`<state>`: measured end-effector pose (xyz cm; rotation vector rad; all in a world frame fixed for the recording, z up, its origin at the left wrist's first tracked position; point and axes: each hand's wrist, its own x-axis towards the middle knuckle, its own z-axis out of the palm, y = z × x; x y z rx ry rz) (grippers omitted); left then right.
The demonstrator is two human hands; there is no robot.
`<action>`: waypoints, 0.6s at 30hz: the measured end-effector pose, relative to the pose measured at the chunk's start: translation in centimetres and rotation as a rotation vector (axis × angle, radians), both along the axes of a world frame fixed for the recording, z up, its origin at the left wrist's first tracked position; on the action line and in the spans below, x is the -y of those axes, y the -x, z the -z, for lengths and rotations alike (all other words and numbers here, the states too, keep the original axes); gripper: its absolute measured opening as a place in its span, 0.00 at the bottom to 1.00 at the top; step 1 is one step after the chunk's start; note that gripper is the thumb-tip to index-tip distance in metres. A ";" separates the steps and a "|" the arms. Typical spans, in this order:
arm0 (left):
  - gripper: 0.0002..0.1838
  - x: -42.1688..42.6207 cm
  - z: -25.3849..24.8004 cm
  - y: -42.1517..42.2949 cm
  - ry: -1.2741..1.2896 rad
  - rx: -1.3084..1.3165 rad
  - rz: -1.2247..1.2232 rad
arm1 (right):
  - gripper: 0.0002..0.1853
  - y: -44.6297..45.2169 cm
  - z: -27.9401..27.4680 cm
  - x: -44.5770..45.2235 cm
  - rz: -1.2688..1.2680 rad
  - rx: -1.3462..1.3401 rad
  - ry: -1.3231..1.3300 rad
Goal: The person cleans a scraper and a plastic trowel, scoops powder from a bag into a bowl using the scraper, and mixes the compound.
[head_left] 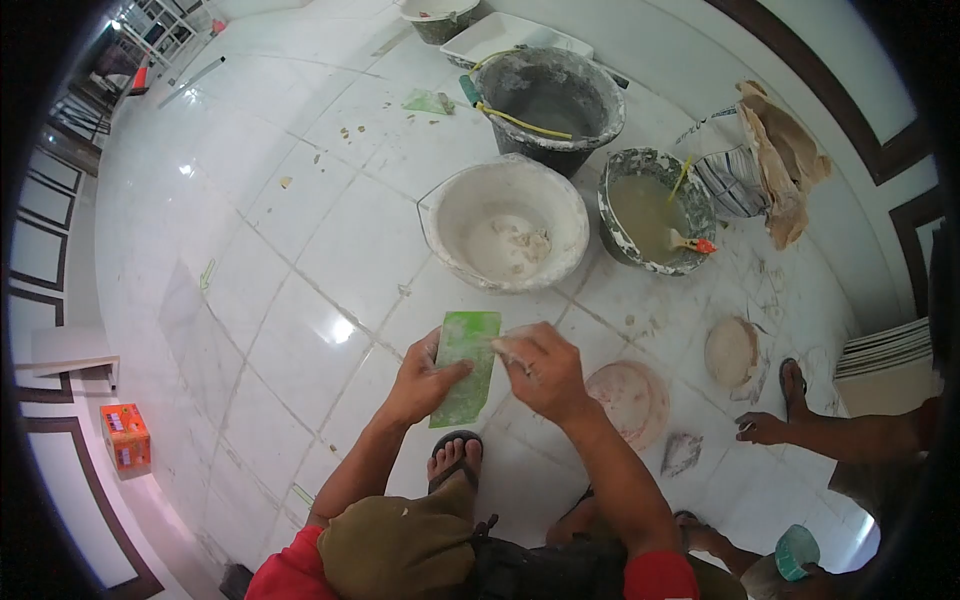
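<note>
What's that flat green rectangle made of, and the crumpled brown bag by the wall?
The flat green rectangle looks like thin, smooth plastic under whitish dust: its green is bright and its edges straight, but I can't be sure. The crumpled brown bag is probably dull paper, since it has stiff creases and ragged edges.

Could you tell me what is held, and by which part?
The left hand holds a green sheet by its left edge, thumb over the face, with the right hand at its right edge.
</note>
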<state>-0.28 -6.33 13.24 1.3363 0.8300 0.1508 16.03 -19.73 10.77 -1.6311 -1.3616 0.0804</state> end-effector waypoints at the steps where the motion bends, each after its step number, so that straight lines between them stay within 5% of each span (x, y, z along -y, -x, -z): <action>1: 0.23 0.0 0.5 0.0 0.029 0.036 0.012 | 0.14 0.2 -0.1 -0.2 -0.001 0.001 0.001; 16: 0.18 0.2 0.1 -0.8 -0.025 -0.008 0.161 | 0.12 -0.1 0.6 -0.5 0.094 -0.005 0.102; 18: 0.18 0.4 0.3 -0.7 -0.016 0.007 0.173 | 0.11 1.0 -0.1 -0.5 -0.115 0.038 0.003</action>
